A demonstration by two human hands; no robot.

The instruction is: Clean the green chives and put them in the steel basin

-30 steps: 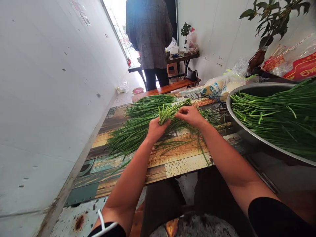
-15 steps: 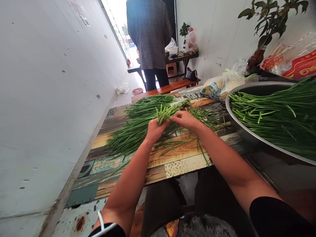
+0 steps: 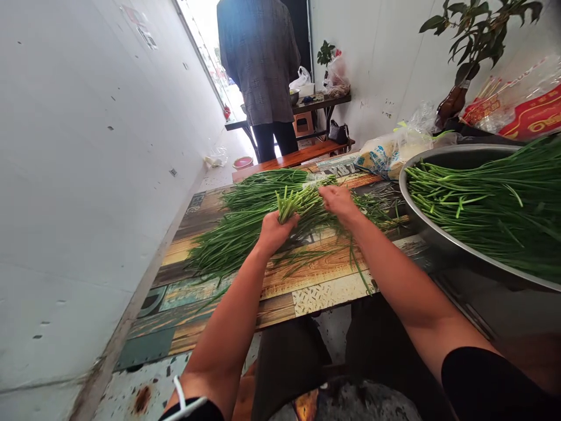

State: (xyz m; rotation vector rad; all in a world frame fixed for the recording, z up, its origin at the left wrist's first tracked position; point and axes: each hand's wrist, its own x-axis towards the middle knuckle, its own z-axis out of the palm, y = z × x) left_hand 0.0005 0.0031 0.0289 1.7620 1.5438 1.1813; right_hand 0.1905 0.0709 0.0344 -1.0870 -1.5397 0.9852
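Note:
My left hand (image 3: 275, 233) is wrapped round a bunch of garlic chives (image 3: 290, 206), its pale cut ends pointing up and its green leaves trailing left over the table. My right hand (image 3: 336, 202) is a short way to the right, fingers curled together; whatever they pinch, if anything, is too small to make out. Behind the bunch lies a pile of chives (image 3: 265, 182) with stems to the right. Loose trimmings and thin scraps (image 3: 372, 204) are scattered beyond my right hand.
A large metal basin (image 3: 409, 196) full of chives stands at the right. Behind it are a plastic bag (image 3: 379, 158) and a potted plant (image 3: 475, 41). The plank-patterned table (image 3: 324, 295) borders a white wall at left. A person (image 3: 267, 70) stands at a far table, facing away.
My right hand has moved right and slightly up, away from the stem ends of the bunch. My left hand keeps its grip in nearly the same place.

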